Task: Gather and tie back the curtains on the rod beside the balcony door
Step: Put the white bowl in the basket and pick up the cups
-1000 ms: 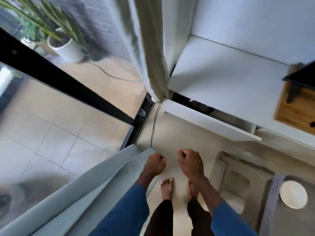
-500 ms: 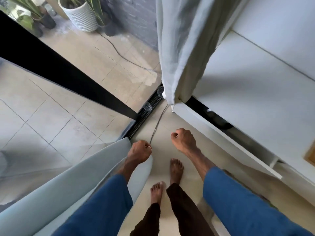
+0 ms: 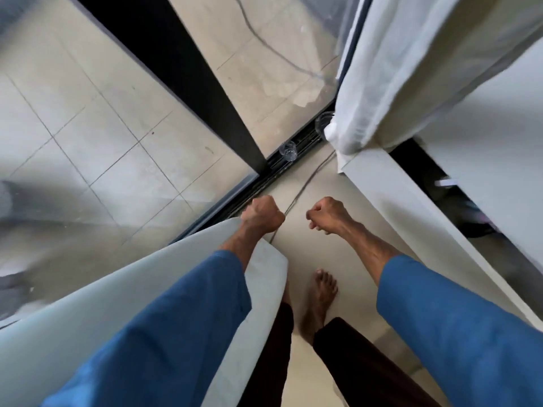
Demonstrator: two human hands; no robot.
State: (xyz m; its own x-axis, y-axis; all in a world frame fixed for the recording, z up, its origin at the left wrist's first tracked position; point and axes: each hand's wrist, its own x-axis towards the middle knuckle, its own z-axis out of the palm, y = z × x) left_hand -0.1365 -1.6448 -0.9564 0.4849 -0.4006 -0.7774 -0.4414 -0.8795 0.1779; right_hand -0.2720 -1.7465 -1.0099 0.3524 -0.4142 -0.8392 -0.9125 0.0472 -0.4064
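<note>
Your left hand [image 3: 262,216] is balled up with its back to the camera, right at the top edge of the pale grey-blue curtain [image 3: 88,312], which runs under your blue sleeve [image 3: 176,333] toward the lower left. Its fingers are curled, but you cannot tell from here whether they pinch the cloth. Your right hand [image 3: 326,214] hangs just beside it, apart from it, over the floor [image 3: 323,254], with its fingers [image 3: 313,218] curled together on nothing that shows. A second, white curtain [image 3: 396,83] hangs at the upper right, its lower end bunched by the door track [image 3: 293,160] and against a white panel [image 3: 411,215]. A thin cable [image 3: 308,180] crosses the floor between your hands. The balcony door glass [image 3: 88,127] and its black frame [image 3: 188,83] fill the left. One bare foot [image 3: 320,298] stands below your right hand.
</note>
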